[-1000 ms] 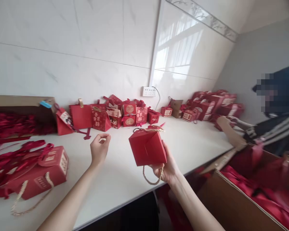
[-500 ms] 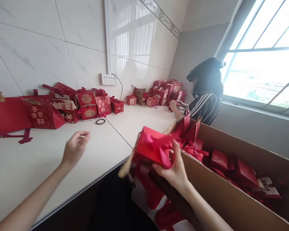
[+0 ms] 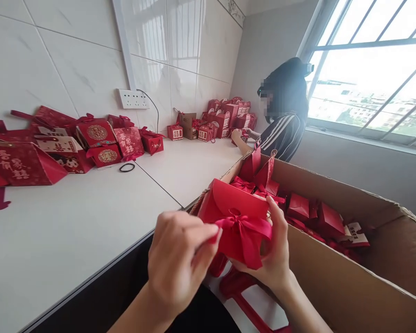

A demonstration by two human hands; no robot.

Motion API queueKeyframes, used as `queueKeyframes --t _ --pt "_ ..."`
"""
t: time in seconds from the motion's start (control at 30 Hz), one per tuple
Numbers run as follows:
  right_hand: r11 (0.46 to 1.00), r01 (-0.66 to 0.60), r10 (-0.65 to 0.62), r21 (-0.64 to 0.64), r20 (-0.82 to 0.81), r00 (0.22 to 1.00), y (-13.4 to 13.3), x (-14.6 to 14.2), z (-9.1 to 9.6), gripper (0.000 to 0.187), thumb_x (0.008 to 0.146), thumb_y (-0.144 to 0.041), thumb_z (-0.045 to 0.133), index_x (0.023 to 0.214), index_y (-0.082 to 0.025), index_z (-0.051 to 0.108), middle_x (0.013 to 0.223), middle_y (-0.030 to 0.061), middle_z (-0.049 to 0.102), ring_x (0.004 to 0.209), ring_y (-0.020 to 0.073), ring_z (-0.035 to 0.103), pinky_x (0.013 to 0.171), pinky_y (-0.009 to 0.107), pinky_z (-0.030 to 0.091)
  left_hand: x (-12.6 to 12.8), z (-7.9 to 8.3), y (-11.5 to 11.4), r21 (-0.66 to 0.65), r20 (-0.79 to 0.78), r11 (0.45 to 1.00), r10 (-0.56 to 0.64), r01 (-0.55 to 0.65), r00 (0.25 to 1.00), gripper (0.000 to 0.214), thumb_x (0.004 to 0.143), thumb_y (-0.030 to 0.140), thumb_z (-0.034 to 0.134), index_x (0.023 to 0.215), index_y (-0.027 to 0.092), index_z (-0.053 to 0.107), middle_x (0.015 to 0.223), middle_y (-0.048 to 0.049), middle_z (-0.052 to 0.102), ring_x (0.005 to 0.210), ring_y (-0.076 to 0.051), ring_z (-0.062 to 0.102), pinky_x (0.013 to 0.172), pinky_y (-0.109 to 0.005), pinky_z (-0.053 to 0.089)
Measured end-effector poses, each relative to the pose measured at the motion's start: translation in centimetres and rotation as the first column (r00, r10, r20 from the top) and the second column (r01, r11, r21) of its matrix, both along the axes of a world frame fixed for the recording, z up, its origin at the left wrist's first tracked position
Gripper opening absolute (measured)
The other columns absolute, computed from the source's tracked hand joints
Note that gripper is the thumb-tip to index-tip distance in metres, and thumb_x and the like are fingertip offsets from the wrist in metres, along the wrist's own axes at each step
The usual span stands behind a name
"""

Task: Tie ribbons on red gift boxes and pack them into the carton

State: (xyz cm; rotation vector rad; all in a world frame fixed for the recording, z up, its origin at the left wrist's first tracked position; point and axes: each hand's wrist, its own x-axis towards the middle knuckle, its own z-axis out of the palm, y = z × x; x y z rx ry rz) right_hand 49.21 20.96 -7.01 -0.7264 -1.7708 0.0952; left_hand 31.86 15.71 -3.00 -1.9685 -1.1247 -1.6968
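My right hand [image 3: 275, 259] holds a small red gift box [image 3: 234, 217] with a rounded flap, just in front of me beside the open cardboard carton. A red ribbon bow [image 3: 244, 229] is tied on its front. My left hand [image 3: 178, 261] pinches the left end of that ribbon between thumb and fingers. A rope handle of the box shows only as a sliver behind it.
The cardboard carton [image 3: 333, 286] at right holds several red gift boxes. A white counter [image 3: 72, 222] runs left, with more red boxes [image 3: 97, 138] along the tiled wall and a black hair tie [image 3: 126, 167]. Another person [image 3: 284, 115] works at the counter's far end by the window.
My view swung right toward the carton. My right hand turned the red box so its bow faces me, and my left hand came off the counter and took hold of the ribbon.
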Motion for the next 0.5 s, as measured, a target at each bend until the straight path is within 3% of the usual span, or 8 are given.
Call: queueKeyframes --t 0.07,0.17,0.3,0.5 --pt "1.0 -0.005 0.005 0.002 -0.023 1.0 -0.2 0.1 -0.2 0.095 0.066 -0.035 0.074 0.146 -0.027 0.023 0.128 0.0152 0.042 0.109 0.0289 0.054 0.068 0.035 0.057 0.8 -0.4 -0.7 0.162 -0.081 0.985 0.079 -0.065 0.994 0.015 0.079 0.008 0.063 0.087 0.02 0.065 0.07 -0.0001 0.063 0.066 -0.013 0.058 0.065 -0.028 0.047" --pt "1.0 -0.012 0.012 0.001 -0.036 0.999 -0.6 0.2 -0.3 0.093 0.069 -0.031 0.073 0.147 -0.028 0.022 0.133 0.0156 0.038 0.117 0.0307 0.048 0.075 0.037 0.056 2.3 -1.1 -1.4 0.259 -0.035 0.953 0.173 -0.158 0.984 0.018 0.084 0.01 0.056 0.078 0.022 0.068 0.063 0.0009 0.061 0.061 -0.013 0.058 0.063 -0.032 0.048" --pt "1.0 -0.009 0.009 0.002 -0.056 0.998 -1.0 0.4 -0.2 0.089 0.072 -0.027 0.069 0.147 -0.027 0.022 0.134 0.0158 0.04 0.114 0.0298 0.051 0.076 0.038 0.055 3.5 -1.3 -1.5 0.262 -0.004 0.95 0.176 -0.169 0.984 0.02 0.084 0.011 0.055 0.076 0.024 0.067 0.061 0.0032 0.058 0.053 -0.01 0.055 0.06 -0.031 0.048" --pt "0.996 0.076 -0.072 0.047 -0.071 0.995 -1.0 0.6 -0.4 0.093 0.068 -0.038 0.071 0.147 -0.025 0.024 0.13 0.0161 0.048 0.105 0.0293 0.057 0.068 0.035 0.055 4.0 -0.8 -1.4 0.226 0.041 0.969 0.089 -0.096 0.995 0.017 0.081 0.007 0.057 0.075 0.021 0.066 0.062 0.0036 0.058 0.05 -0.007 0.052 0.053 -0.029 0.048"
